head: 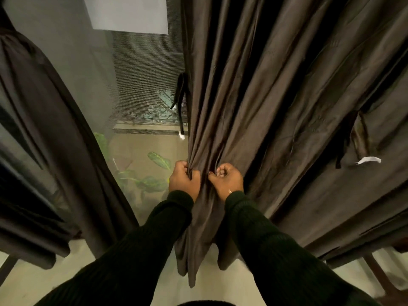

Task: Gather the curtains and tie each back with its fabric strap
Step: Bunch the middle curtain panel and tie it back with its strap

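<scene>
Dark ribbed sleeves (141, 244) fill the bottom of the view, both arms reaching forward to the right-hand curtain (276, 96). That curtain is brown, hanging in deep folds, and its inner edge is bunched up between the two hands. Left hand (184, 178) has its fingers curled round the very edge of the fabric, a tight grip on a few gathered pleats. Right hand (227, 178) sits just beside it, fist closed, pinching the next fold over, so neither grip is spread at all.

A dark strap (181, 102) with small white tips dangles loose at the curtain's inner edge, above the hands and not touching them. Another strap (357, 140) with a white tag hangs further right against the folds.

Over on the left, the other curtain (44, 140) is already drawn in narrow at the top. Between the two curtains there's window glass (143, 85), with green leaves (154, 171) visible through it low down.
</scene>
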